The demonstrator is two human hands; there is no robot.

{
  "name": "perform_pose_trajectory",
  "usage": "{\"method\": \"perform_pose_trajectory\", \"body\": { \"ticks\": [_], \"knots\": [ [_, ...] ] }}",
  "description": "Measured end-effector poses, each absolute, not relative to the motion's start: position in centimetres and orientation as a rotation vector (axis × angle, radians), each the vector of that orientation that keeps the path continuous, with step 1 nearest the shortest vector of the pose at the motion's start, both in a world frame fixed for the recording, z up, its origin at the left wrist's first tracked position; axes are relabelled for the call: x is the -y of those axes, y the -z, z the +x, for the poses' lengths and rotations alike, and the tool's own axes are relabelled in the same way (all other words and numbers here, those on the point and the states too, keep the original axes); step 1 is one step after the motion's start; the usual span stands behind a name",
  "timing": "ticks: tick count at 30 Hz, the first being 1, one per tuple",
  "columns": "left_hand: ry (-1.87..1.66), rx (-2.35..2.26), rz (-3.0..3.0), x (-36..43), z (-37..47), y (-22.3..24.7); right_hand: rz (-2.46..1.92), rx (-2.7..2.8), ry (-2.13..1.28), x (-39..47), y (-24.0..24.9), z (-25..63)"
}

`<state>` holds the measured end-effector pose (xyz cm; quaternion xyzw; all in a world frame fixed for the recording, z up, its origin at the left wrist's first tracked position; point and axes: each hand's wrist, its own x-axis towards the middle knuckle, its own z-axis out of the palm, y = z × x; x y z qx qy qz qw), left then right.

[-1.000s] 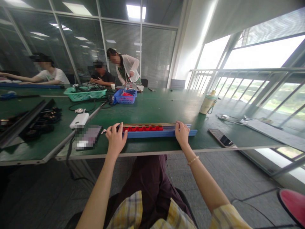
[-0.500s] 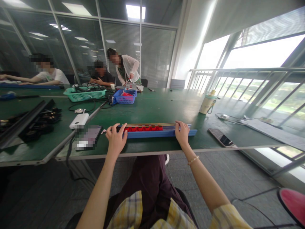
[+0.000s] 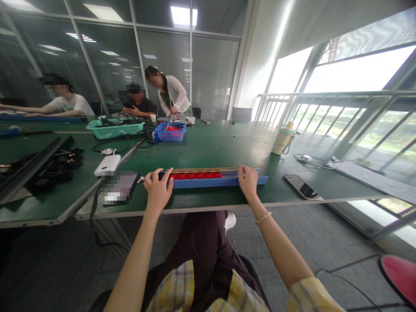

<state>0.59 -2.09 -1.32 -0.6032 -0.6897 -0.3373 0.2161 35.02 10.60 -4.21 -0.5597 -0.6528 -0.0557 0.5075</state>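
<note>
A long blue trough [image 3: 208,183] lies across the green table right in front of me. Several red pieces [image 3: 195,175] sit in a row inside it, and thin yellowish strips [image 3: 204,169] run lengthwise along its far side. My left hand [image 3: 158,186] is curled over the left end, thumb on the near side and fingers reaching across. Near the right end, my right hand [image 3: 248,181] grips the trough, with its fingertips at the ends of the strips. The undersides of both hands are hidden.
Left of me lie a phone [image 3: 121,187], a white power bank [image 3: 107,165] and black parts [image 3: 61,169]. Green [image 3: 113,130] and blue [image 3: 170,136] baskets stand further back. A bottle [image 3: 283,139] and another phone [image 3: 302,187] are at right. Three people work across the table.
Both my hands and the trough stay nearly still. Across the table, the standing person's raised hand has come down toward the things there. More of a white shoe shows below the table.
</note>
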Motion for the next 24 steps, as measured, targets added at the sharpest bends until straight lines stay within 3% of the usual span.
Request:
{"method": "perform_pose_trajectory", "body": {
  "ticks": [24],
  "knots": [
    [0.934,1.9,-1.67,2.04,0.58,1.37,-1.248,1.55,0.19,-10.93,4.45,35.21]
  ]
}}
